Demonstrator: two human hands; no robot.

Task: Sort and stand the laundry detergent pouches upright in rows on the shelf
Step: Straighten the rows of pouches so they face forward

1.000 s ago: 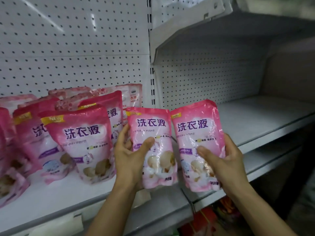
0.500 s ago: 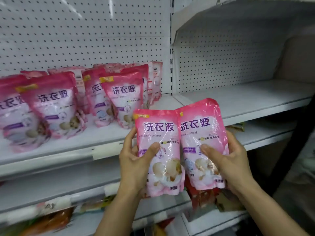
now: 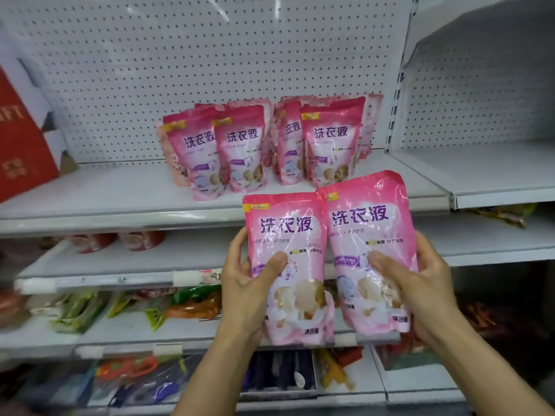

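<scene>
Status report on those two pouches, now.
Left hand grips left pouch. Right hand grips right pouch. Both off shelf. Nothing blocking.

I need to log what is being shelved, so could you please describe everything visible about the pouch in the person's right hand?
The right pouch is glossy pink plastic film, crinkled and shiny, with large purple Chinese lettering, a yellow tag at its top corner and pale round pictures low down. It is held upright, tilted slightly, in front of the shelf edge. The right hand holds its lower half, thumb across the front. Its left edge meets the left pouch.
</scene>
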